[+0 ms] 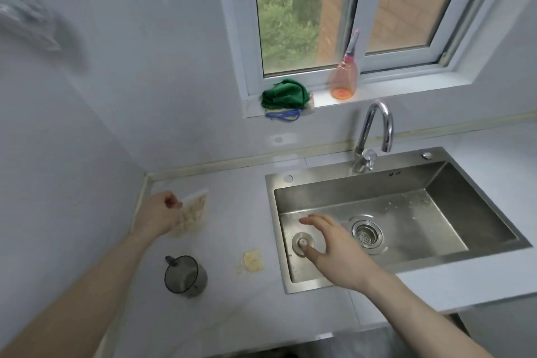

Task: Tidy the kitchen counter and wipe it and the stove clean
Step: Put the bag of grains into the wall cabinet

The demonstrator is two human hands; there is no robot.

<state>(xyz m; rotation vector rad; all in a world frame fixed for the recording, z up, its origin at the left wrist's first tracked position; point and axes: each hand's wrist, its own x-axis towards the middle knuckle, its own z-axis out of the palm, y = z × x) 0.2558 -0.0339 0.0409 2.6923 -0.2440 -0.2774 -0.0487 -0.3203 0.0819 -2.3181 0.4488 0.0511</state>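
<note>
My left hand [158,213] is closed on a clear plastic bag of pale crumbly food [193,212], held just above the white counter [232,305] near the back left corner. My right hand [334,244] hovers with its fingers spread over the left part of the steel sink [479,203], just above a round metal drain plug [302,243]; it holds nothing. A yellowish food scrap with crumbs [253,261] lies on the counter beside the sink. A grey cup [184,275] stands near the front left. The stove is not in view.
A green cloth [284,93] sits on a striped sponge on the windowsill, beside a pink spray bottle [344,78]. A chrome tap [373,136] rises behind the sink, whose strainer [366,234] is at mid basin. Walls close the left corner.
</note>
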